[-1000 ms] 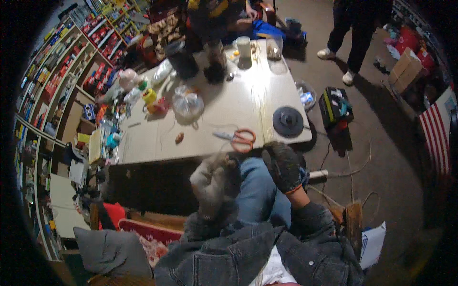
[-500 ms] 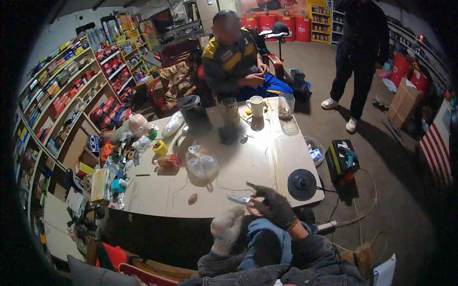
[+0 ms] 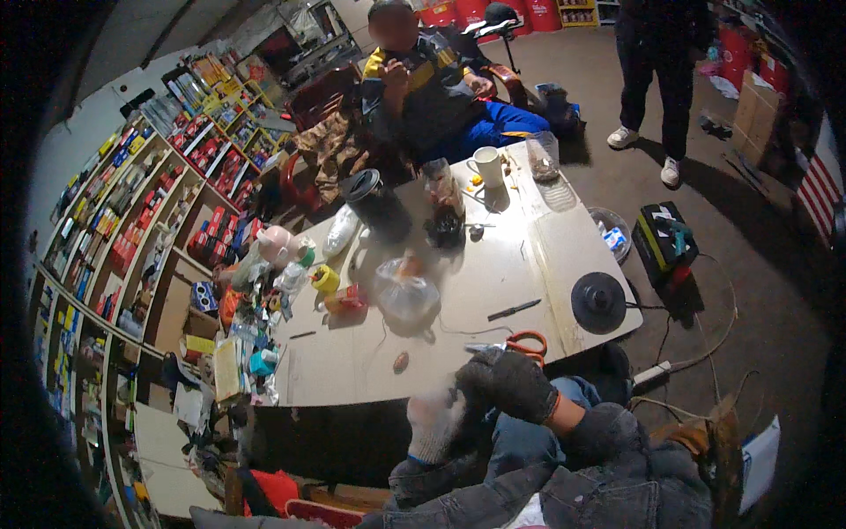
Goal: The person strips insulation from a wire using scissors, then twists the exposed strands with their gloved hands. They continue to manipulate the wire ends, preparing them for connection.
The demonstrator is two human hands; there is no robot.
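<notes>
My right hand (image 3: 511, 384), in a dark glove, is curled in at the table's front edge, its fingertips against my left hand (image 3: 434, 427). A white knit glove covers the left hand, whose fingers look bent and are partly blurred. Whatever lies between the two hands is hidden. Just beyond the right hand, scissors (image 3: 527, 347) with orange handles lie on the table, blades pointing left. A slim black pen-like item (image 3: 514, 309) rests behind them. Left of the scissors is a small brown oval piece (image 3: 401, 361).
On the pale table (image 3: 335, 370) stand a tied clear plastic bag (image 3: 407, 298), a black lidded bin (image 3: 374, 198), a white mug (image 3: 486, 166) and a round black base (image 3: 598, 302). Clutter fills the left end. One person (image 3: 432, 97) sits opposite; another (image 3: 656, 79) stands at right.
My right hand has let go of the scissors, which now lie on the table, and has come down to my left hand. The view has shifted; the seated person has raised a hand.
</notes>
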